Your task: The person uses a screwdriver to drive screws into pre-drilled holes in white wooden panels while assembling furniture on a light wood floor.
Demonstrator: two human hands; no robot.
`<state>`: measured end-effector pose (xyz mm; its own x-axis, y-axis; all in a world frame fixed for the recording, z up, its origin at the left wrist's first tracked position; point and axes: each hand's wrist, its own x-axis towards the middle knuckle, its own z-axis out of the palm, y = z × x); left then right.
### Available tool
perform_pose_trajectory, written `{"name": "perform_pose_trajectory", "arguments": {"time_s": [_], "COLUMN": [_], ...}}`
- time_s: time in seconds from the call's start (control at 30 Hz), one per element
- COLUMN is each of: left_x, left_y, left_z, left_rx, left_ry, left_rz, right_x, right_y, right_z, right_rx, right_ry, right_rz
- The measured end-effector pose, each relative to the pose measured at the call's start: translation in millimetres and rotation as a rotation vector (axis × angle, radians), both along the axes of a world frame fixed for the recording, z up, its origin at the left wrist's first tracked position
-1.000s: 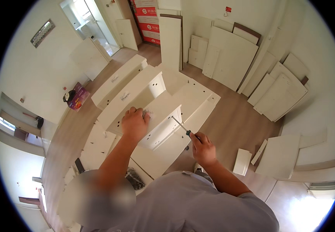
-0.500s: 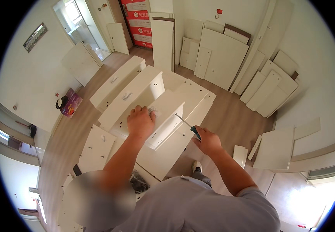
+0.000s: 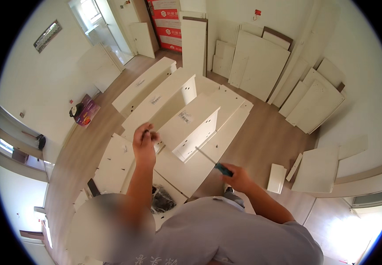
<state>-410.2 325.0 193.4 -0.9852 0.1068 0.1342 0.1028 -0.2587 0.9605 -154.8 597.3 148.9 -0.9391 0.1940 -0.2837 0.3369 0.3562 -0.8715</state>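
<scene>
The right hand (image 3: 238, 176) is gripping a blue-handled screwdriver (image 3: 212, 161), shaft pointing up-left toward the left hand (image 3: 144, 142), whose fingers are pinching together over the white cabinet panel (image 3: 186, 170).

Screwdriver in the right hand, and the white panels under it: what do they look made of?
Screwdriver: thin shaft looks like bare metal, pale and glinting; handle in the right hand looks like teal plastic or rubber. White panels: probably laminated board, with a smooth matte white face, square-cut edges and rows of small drilled holes. Left hand hovers over them, pinched.
</scene>
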Motion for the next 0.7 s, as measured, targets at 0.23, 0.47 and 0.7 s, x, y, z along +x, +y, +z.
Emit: {"name": "perform_pose_trajectory", "arguments": {"time_s": [0.23,0.47,0.7], "left_x": [101,114,112], "left_y": [-70,-64,-63], "left_z": [-52,-26,-17], "left_rx": [0.125,-0.074,-0.617], "left_ry": [-0.563,-0.551,-0.524], "left_rz": [-0.204,-0.273,-0.434], "right_x": [11,-11,-2], "right_y": [-35,-45,-44], "right_z": [29,47,29], "right_rx": [-0.077,0.160,0.555], "right_ry": [0.058,0.098,0.257], "right_rz": [0.286,0.429,0.473]}}
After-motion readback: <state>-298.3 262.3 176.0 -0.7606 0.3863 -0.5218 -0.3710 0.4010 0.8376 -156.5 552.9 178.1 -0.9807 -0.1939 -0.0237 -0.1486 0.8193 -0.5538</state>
